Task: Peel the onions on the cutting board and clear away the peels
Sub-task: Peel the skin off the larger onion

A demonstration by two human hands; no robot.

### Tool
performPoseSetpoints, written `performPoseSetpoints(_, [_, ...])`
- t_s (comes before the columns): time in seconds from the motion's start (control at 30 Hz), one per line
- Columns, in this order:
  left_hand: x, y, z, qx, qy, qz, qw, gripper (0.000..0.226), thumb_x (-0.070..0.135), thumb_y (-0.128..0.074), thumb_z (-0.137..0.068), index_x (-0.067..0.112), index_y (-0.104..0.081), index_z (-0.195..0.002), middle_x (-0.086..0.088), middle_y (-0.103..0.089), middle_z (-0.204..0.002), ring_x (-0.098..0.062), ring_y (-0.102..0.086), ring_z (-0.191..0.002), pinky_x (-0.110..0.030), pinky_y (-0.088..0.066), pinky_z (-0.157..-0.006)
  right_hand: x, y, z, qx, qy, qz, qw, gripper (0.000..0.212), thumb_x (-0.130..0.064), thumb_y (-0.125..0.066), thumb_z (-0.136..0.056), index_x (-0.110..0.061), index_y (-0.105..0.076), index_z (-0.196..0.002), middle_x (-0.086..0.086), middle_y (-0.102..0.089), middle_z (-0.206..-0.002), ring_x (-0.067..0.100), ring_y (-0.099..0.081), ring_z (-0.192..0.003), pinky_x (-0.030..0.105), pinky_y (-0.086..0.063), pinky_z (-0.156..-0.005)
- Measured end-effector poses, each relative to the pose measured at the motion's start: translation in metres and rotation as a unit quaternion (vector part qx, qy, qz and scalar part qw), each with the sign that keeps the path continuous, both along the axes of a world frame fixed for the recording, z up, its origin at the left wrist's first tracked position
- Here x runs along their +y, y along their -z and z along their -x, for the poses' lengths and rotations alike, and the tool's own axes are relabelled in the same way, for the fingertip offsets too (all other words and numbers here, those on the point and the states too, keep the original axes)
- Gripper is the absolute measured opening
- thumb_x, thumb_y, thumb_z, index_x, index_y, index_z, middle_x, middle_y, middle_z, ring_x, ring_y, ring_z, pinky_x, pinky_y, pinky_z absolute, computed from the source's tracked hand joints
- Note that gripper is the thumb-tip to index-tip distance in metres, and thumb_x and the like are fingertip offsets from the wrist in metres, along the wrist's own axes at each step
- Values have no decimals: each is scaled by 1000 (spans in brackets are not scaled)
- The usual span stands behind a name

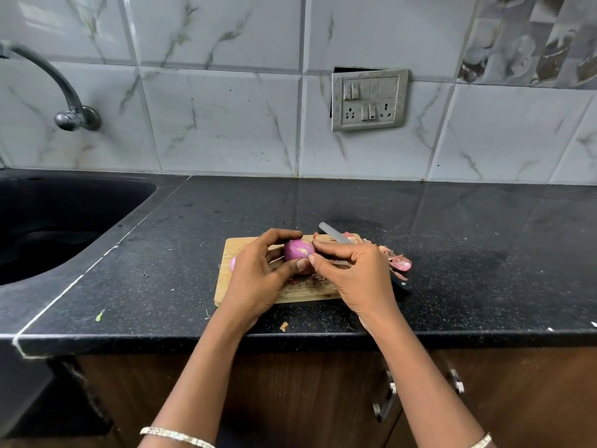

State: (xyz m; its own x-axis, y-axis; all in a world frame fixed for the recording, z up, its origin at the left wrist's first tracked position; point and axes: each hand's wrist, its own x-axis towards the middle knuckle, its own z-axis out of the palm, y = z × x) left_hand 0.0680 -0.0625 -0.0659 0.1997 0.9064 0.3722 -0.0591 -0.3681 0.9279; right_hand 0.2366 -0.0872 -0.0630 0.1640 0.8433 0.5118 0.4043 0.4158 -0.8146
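both hands [258, 273] [352, 270] grip onion [298, 249] btwn them, above board [232, 250].

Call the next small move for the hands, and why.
Likely draw the right hand away, stripping the skin it pinches on the onion; the left hand grips it over the cutting board, and a pale patch shows there.

wall [226, 124]: white marble-look tiles, grey veins | patterned tiles [533, 40]: top right corner | switch panel [369, 100]: set in wall, right of centre | tap [69, 114]: chrome, wall-mounted, above sink | sink [64, 221]: black, left | counter [452, 237]: black speckled stone, glossy | cabinet [290, 399]: dark wood below counter | handles [386, 399]: metal
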Motion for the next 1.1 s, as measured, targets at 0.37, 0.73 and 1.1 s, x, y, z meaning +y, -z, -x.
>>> performPoseSetpoints(0.37, [0,-1,0,11,-11,-8,1000,41,-4,-79,-81,9,-67,-119,-3,-73,-114,-13,-71,-103,-21,-56,-82,-2,-2,1,-13,17,-20,1000,20,-9,-79,-83,-15,-79,-102,-9,-76,-98,-8,-68,-96,29,-54,-98])
performPoseSetpoints(0.73, [0,1,0,16,-27,-10,999,41,-2,-78,-82,11,-66,-119,-3,-72,-114,-15,-71,-103,-24,-58,-82,-6,-5,5,-10,47,-32,998,15,-6,-78,-79,-18,-81,-88,-22,-71,-74,0,-72,-73,18,-58,-69])
performPoseSetpoints(1.1, [0,0,0,33,-53,-23,998,41,7,-88,-74,13,-69,-110,2,-74,-112,-8,-70,-102,-25,-60,-84,-6,-3,5,-87,83,-75,990,5,-12,-79,-79,-17,-81,-80,-14,-74,-74,1,-69,-74,20,-56,-71])
